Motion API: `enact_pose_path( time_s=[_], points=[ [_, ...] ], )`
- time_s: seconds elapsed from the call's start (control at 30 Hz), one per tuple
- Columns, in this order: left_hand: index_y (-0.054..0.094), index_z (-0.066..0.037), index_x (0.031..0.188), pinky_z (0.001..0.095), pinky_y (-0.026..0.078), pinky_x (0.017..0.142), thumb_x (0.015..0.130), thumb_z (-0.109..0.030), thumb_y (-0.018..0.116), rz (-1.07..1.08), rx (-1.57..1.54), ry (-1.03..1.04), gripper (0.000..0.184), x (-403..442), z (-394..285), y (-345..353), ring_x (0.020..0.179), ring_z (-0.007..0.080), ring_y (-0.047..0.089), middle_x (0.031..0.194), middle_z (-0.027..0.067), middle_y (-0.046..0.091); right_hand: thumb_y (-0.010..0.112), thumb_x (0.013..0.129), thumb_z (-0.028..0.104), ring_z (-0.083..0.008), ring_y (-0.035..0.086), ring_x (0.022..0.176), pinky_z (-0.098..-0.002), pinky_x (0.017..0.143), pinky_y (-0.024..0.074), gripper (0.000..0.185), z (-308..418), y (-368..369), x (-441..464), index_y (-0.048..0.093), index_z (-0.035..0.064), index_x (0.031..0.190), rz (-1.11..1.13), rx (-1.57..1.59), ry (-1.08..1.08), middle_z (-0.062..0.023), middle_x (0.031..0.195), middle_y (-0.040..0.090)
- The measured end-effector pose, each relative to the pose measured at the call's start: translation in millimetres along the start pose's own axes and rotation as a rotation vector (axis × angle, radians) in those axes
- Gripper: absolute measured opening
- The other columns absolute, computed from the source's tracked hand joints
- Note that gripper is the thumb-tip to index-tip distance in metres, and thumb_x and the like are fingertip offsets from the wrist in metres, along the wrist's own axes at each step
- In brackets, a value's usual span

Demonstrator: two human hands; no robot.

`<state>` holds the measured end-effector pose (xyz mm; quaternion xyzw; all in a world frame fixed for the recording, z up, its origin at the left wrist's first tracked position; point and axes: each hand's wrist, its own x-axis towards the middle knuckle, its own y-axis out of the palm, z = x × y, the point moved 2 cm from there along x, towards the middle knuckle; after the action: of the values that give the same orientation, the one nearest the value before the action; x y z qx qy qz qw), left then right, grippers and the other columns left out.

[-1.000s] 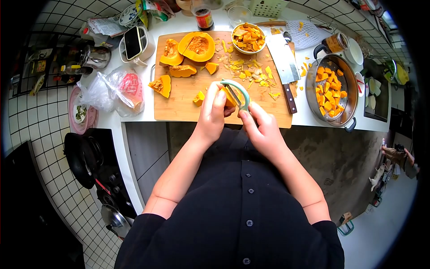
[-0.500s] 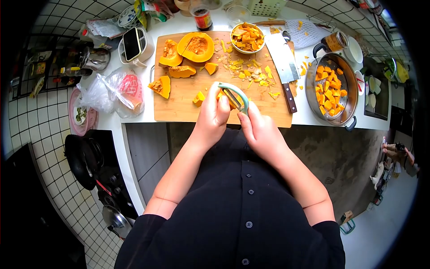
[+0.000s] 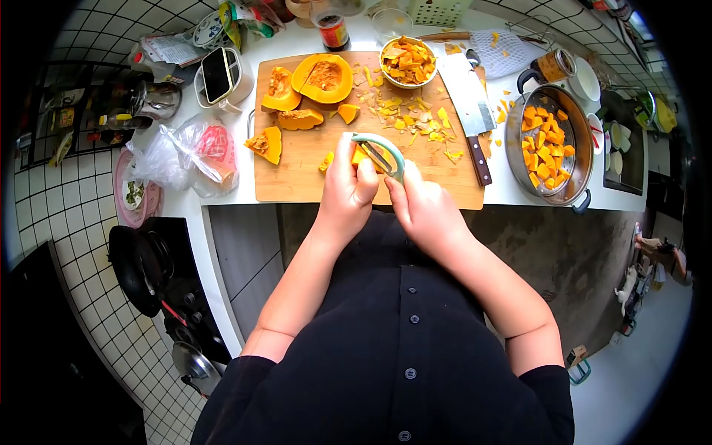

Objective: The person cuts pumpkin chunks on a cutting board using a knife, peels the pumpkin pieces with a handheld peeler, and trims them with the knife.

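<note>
My left hand (image 3: 348, 184) is closed around a small pumpkin piece (image 3: 361, 156), partly hidden by the fingers. In my right hand (image 3: 424, 208) is the handle of a pale green peeler (image 3: 397, 156), its blade lying against the pumpkin piece. Both hands are above the near part of a wooden cutting board (image 3: 297, 174). Farther back on the board sit a halved pumpkin (image 3: 323, 78), several cut wedges (image 3: 265, 145) and scattered peelings (image 3: 412, 122). A cleaver (image 3: 467, 100) with a dark handle rests along the board's right side.
A bowl of pumpkin scraps (image 3: 409, 83) stands at the board's back edge. To the right is a steel pot (image 3: 581, 148) holding pumpkin chunks. On the left are plastic bags (image 3: 211, 152) and a container with a phone (image 3: 216, 75) on top. A stove (image 3: 194, 274) lies lower left.
Both hands, with the peeler and pumpkin piece, have shifted slightly left and a little toward the board's far side. The grips look the same.
</note>
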<state>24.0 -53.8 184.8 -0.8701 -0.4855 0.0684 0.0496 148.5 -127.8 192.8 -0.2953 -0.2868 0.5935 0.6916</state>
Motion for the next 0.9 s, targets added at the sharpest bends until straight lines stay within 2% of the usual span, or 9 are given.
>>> enact_pose_path(
  time_s=[0.1,0.2,0.3,0.4,0.47,0.5,0.6,0.7,0.9],
  points=[
    [0.045,0.001,0.105,0.03,0.046,0.072,0.094,-0.024,0.043,-0.054,-0.085,0.031,0.027,0,4,0,0.077,0.016,0.053,0.086,0.0091,0.056,0.056,0.092,0.027,-0.0314,0.06,0.048,-0.0395,0.042,0.0492,0.026,-1,3,1,0.047,0.0024,0.094,-0.016,-0.034,-0.036,-0.0142,0.053,0.056],
    [0.044,0.001,0.105,0.0307,0.046,0.071,0.093,-0.025,0.045,-0.027,-0.25,-0.033,0.028,-1,-2,2,0.076,0.0154,0.053,0.083,0.0112,0.056,0.055,0.092,0.028,-0.0313,0.06,0.048,-0.0396,0.042,0.0497,0.028,-4,-3,4,0.047,0.0015,0.094,-0.013,-0.151,-0.104,-0.0151,0.054,0.057],
    [0.044,0.001,0.104,0.0315,0.046,0.069,0.093,-0.025,0.046,-0.092,-0.245,0.048,0.028,3,2,5,0.075,0.0149,0.053,0.081,0.0121,0.055,0.055,0.092,0.028,-0.0307,0.061,0.048,-0.0393,0.042,0.0499,0.028,-6,-5,8,0.047,0.0011,0.095,0.005,-0.17,-0.099,-0.0145,0.053,0.056],
    [0.045,0.001,0.104,0.0317,0.046,0.07,0.093,-0.024,0.045,-0.066,0.043,0.068,0.027,4,-6,-2,0.077,0.0151,0.054,0.083,0.0123,0.056,0.055,0.092,0.029,-0.0307,0.06,0.047,-0.0394,0.042,0.0498,0.028,-6,4,7,0.047,0.0014,0.095,0.003,-0.062,-0.037,-0.0133,0.051,0.056],
    [0.045,0.001,0.104,0.0316,0.046,0.068,0.093,-0.024,0.045,-0.058,0.11,0.106,0.027,5,-4,-5,0.075,0.0146,0.054,0.082,0.0118,0.056,0.055,0.092,0.029,-0.0311,0.06,0.047,-0.0398,0.042,0.0497,0.028,-5,9,5,0.048,0.0017,0.096,0.021,0.042,0.026,-0.013,0.051,0.055],
    [0.045,0.001,0.104,0.0315,0.046,0.067,0.093,-0.024,0.045,-0.055,0.144,0.125,0.027,5,-3,-6,0.074,0.0144,0.053,0.081,0.0116,0.057,0.054,0.092,0.029,-0.0316,0.06,0.047,-0.0403,0.042,0.0498,0.028,-6,9,6,0.047,0.0017,0.096,0.015,-0.024,-0.007,-0.0135,0.051,0.056],
    [0.044,0.001,0.103,0.032,0.045,0.063,0.093,-0.025,0.046,-0.076,-0.135,0.03,0.028,3,3,0,0.069,0.0151,0.053,0.077,0.0109,0.056,0.054,0.093,0.029,-0.033,0.06,0.047,-0.0416,0.043,0.0499,0.029,-12,6,10,0.047,0.0013,0.096,0.01,-0.165,-0.086,-0.0146,0.052,0.056],
    [0.044,0.001,0.102,0.0317,0.045,0.06,0.093,-0.026,0.048,-0.102,-0.249,0.04,0.029,5,7,2,0.065,0.016,0.052,0.074,0.01,0.055,0.054,0.093,0.029,-0.0337,0.06,0.047,-0.0425,0.043,0.0497,0.03,-13,0,16,0.046,0.0005,0.096,0.034,-0.186,-0.102,-0.015,0.052,0.056],
    [0.043,0.001,0.099,0.0309,0.043,0.058,0.092,-0.027,0.051,-0.125,0.124,0.058,0.03,6,2,-2,0.064,0.0145,0.049,0.072,0.01,0.053,0.052,0.093,0.029,-0.0341,0.059,0.046,-0.0431,0.042,0.0488,0.032,-4,12,12,0.044,-0.0014,0.099,0.067,-0.159,0.036,-0.0161,0.052,0.057]
  ],
)
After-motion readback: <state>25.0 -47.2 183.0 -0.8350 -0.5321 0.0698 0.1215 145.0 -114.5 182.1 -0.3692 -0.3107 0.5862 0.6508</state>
